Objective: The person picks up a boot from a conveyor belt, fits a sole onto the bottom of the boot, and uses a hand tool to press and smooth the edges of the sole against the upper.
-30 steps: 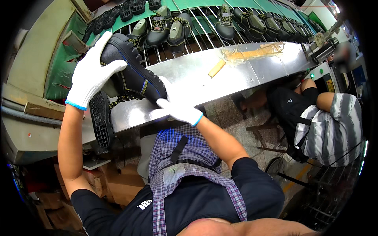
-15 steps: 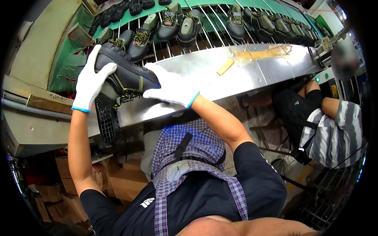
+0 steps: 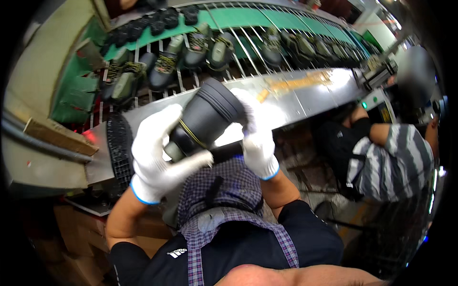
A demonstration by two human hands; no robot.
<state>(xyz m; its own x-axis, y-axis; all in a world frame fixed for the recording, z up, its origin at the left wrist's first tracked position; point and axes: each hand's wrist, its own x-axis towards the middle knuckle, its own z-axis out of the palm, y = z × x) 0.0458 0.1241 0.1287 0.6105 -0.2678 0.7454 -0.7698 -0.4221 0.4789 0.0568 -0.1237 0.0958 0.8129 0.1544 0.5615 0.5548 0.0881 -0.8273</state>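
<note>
Between my hands is a black work shoe (image 3: 202, 121) with yellow stitching, tilted, its ribbed sole end raised toward the upper right. My left hand (image 3: 157, 155), in a white knit glove with a blue cuff, is closed round the shoe's lower left end. On the right side of the shoe, my right hand (image 3: 257, 136), gloved alike, is wrapped against the sole end; some of its fingers are hidden and blurred. A loose black treaded sole (image 3: 119, 150) stands on the metal ledge left of my left hand.
Beyond the metal ledge (image 3: 300, 102), a rod rack holds several black shoes (image 3: 164, 66) with yellow-flecked laces. Black soles (image 3: 164, 19) line the green strip behind. Brown tape (image 3: 300, 82) covers part of the ledge. Another person in striped clothing (image 3: 396, 162) sits at the right.
The shoe has come nearer my body and turned, its ribbed sole end now up. My left hand has moved right and nearer; my right hand has swung round to the shoe's right side.
</note>
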